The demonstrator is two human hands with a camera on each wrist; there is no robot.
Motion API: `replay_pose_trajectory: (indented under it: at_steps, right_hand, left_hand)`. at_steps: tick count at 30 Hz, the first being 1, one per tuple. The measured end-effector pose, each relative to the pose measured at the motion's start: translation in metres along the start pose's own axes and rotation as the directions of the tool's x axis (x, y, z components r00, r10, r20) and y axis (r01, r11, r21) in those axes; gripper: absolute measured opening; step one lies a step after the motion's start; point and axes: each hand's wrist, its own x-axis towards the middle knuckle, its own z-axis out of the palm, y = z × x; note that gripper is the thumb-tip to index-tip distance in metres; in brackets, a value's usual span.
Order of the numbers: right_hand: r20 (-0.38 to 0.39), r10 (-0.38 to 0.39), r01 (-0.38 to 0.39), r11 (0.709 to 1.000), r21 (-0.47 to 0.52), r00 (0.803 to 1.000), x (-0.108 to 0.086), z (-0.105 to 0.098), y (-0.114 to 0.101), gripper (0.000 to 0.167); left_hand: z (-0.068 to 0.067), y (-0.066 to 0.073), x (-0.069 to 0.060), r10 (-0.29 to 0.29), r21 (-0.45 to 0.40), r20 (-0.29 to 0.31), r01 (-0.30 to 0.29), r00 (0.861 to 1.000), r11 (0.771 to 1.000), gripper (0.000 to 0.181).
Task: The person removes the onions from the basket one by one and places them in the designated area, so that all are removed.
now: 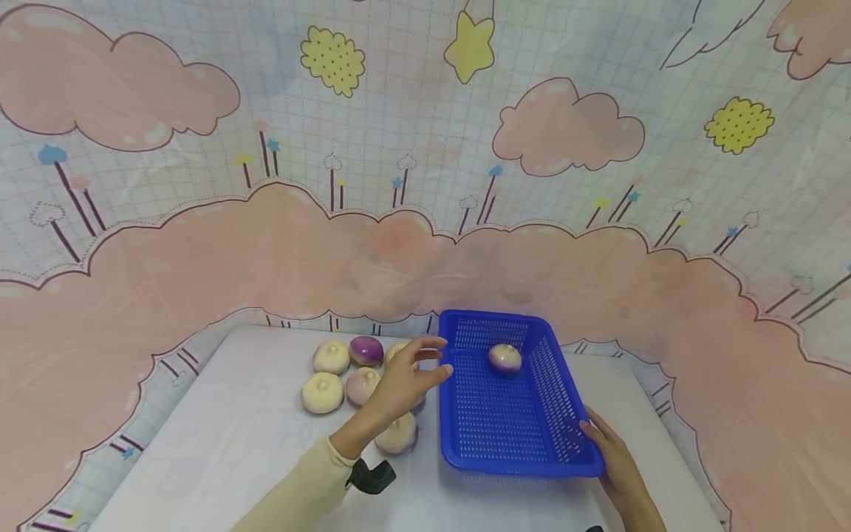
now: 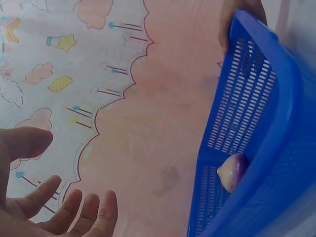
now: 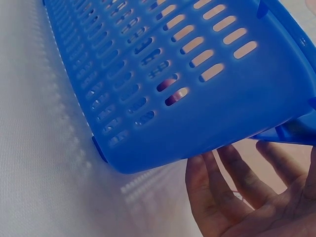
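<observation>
A blue plastic basket (image 1: 505, 467) with slotted walls stands on the white table, holding a single white-and-purple turnip (image 1: 504, 358) near its far end. My right hand (image 1: 620, 462) grips the basket's rim at the near right corner, thumb over the edge. In the right wrist view, fingers (image 3: 242, 173) lie against the basket's underside edge. My left hand (image 1: 414, 377) hovers by the basket's left rim, fingers spread and nothing in them. Under and beside it lie several turnips, among them a purple one (image 1: 366, 351) and a pale one (image 1: 322, 392); the forearm partly hides some.
The white tabletop (image 1: 219, 436) stretches to both sides of the basket. A patterned cloth backdrop (image 1: 372, 258) with clouds and stars rises behind the table. A black strap (image 1: 372, 476) hangs at the left wrist.
</observation>
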Motion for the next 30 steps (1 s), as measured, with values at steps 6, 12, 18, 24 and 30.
replay_pose_trajectory:
  at_steps: [6,12,18,24,30]
  right_hand:
    - [-0.003,0.006,-0.006,1.0,0.001,1.0,-0.001,0.0,-0.001,0.081]
    - [0.013,-0.014,0.014,1.0,0.02,1.0,-0.003,-0.001,-0.002,0.078]
    - [0.007,-0.013,0.013,1.0,0.017,1.0,-0.003,-0.001,-0.002,0.075]
    - [0.003,-0.005,0.005,1.0,0.029,1.0,-0.002,-0.002,-0.002,0.074]
    - [0.003,-0.005,0.005,0.999,0.037,1.0,-0.003,-0.002,-0.002,0.075]
  left_hand:
    - [0.014,0.01,0.013,0.002,-0.041,0.038,0.0,0.999,0.999,0.046]
    - [0.03,0.019,0.028,0.016,-0.063,0.076,-0.011,0.997,0.998,0.046]
    - [0.047,0.014,0.049,-0.052,-0.081,0.066,0.057,0.996,0.995,0.047]
    - [0.067,0.003,0.069,-0.136,-0.197,0.072,0.148,0.988,0.969,0.047]
    - [0.084,-0.008,0.084,-0.212,-0.164,0.048,0.217,0.976,0.962,0.051]
